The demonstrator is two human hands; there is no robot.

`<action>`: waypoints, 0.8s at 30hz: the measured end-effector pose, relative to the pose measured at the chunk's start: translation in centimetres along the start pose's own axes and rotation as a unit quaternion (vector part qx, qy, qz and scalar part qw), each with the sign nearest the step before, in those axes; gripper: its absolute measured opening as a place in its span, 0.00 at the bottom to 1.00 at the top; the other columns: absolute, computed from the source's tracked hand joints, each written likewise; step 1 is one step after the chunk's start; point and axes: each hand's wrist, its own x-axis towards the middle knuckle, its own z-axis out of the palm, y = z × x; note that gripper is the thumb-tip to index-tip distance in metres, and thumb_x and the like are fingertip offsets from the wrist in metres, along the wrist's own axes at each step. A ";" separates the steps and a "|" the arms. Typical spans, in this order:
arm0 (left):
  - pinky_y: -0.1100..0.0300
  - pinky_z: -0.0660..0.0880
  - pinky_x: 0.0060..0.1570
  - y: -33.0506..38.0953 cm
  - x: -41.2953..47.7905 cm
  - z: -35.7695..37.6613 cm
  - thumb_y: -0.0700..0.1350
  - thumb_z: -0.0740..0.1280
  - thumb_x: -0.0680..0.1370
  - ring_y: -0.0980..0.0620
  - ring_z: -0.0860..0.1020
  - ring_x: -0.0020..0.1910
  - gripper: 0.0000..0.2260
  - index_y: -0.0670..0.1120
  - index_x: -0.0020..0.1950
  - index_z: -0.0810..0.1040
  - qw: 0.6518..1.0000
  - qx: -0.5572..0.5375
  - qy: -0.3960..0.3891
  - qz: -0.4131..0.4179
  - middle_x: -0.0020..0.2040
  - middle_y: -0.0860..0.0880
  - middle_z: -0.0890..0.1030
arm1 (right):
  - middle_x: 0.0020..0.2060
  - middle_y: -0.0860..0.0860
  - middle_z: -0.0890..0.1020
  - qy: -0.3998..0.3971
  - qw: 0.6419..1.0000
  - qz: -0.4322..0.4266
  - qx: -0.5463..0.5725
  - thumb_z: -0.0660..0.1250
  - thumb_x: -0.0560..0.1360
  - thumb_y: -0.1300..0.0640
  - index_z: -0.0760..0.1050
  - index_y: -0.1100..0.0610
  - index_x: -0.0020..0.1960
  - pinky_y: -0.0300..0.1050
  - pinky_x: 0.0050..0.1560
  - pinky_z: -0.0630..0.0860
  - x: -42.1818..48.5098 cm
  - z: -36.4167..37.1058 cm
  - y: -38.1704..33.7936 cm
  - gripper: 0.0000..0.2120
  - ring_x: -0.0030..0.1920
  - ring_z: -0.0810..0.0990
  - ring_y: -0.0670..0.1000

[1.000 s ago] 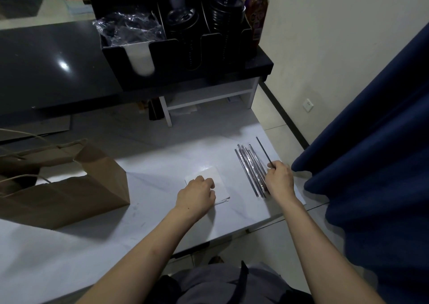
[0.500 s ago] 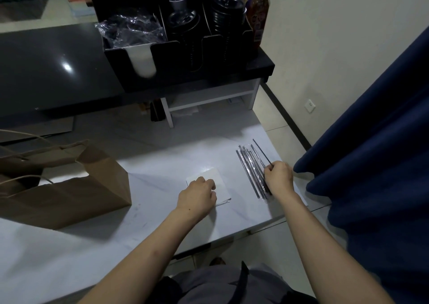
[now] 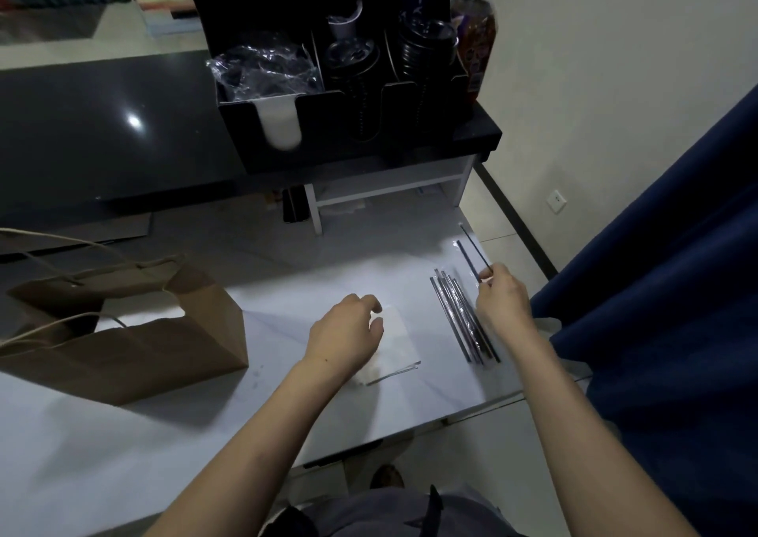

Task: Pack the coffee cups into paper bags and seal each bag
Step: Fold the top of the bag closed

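— How much room is there on the white table (image 3: 410, 405)?
— A bare stretch lies between the paper bag (image 3: 135, 343) on the left and the napkins (image 3: 400, 352) near the middle. The loose straws (image 3: 461, 319) lie close to the right edge, with a blue curtain (image 3: 656, 290) just past it. The near edge runs slantwise under both forearms.
— Counts?
— One bag, on its side, with its mouth to the left. There is one thin stack of napkins. The loose straws are several, packed too tightly to number. Two held straws (image 3: 471, 259) stand apart from them. In the black organizer (image 3: 328, 134) on the far counter stand two dark stacks (image 3: 355, 81), cups or lids, I cannot tell which.
— The hands?
— The right hand (image 3: 504, 300) is raised over the far end of the loose straws, fingertips pinching those two, which point away. The left hand (image 3: 348, 335) lies palm down on the napkins, fingers curled at their far corner. Whether it grips them I cannot tell.
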 end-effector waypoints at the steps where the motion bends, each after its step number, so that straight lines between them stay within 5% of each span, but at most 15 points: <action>1: 0.53 0.75 0.53 -0.2 -0.1 -1.0 0.52 0.59 0.84 0.50 0.78 0.56 0.13 0.55 0.67 0.75 1.000 -0.007 0.011 -0.001 0.60 0.54 0.77 | 0.53 0.57 0.81 -0.008 1.000 -0.017 0.006 0.60 0.83 0.64 0.75 0.56 0.62 0.48 0.48 0.73 0.0 -0.2 -1.2 0.10 0.50 0.78 0.58; 5: 0.53 0.74 0.53 -0.6 -0.9 -4.5 0.52 0.59 0.83 0.53 0.78 0.55 0.12 0.57 0.65 0.76 0.998 -0.029 0.050 -0.001 0.58 0.57 0.78 | 0.55 0.57 0.81 -0.057 0.995 -0.063 0.048 0.57 0.84 0.63 0.76 0.57 0.67 0.50 0.54 0.75 -1.4 -0.5 -5.4 0.14 0.56 0.79 0.59; 8: 0.53 0.76 0.52 -1.7 -1.7 -7.7 0.53 0.60 0.83 0.54 0.79 0.55 0.12 0.58 0.64 0.76 0.996 -0.043 0.079 0.005 0.55 0.58 0.78 | 0.49 0.52 0.81 -0.088 0.986 -0.088 0.107 0.56 0.85 0.61 0.79 0.52 0.61 0.47 0.46 0.73 -2.9 0.2 -8.8 0.13 0.51 0.79 0.57; 14: 0.52 0.77 0.50 -4.4 -4.4 -14.7 0.54 0.61 0.83 0.54 0.79 0.53 0.10 0.57 0.63 0.76 0.990 -0.030 0.137 0.020 0.55 0.57 0.78 | 0.40 0.50 0.81 -0.148 0.952 -0.101 0.249 0.59 0.84 0.63 0.81 0.52 0.54 0.42 0.45 0.77 -7.1 2.3 -16.6 0.13 0.40 0.78 0.47; 24: 0.51 0.79 0.50 -10.9 -8.1 -23.4 0.56 0.61 0.84 0.54 0.79 0.53 0.10 0.58 0.63 0.76 0.979 -0.026 0.201 0.034 0.55 0.58 0.78 | 0.47 0.57 0.86 -0.189 0.908 -0.168 0.333 0.59 0.86 0.65 0.80 0.58 0.60 0.42 0.49 0.82 -13.8 4.8 -28.7 0.11 0.46 0.85 0.51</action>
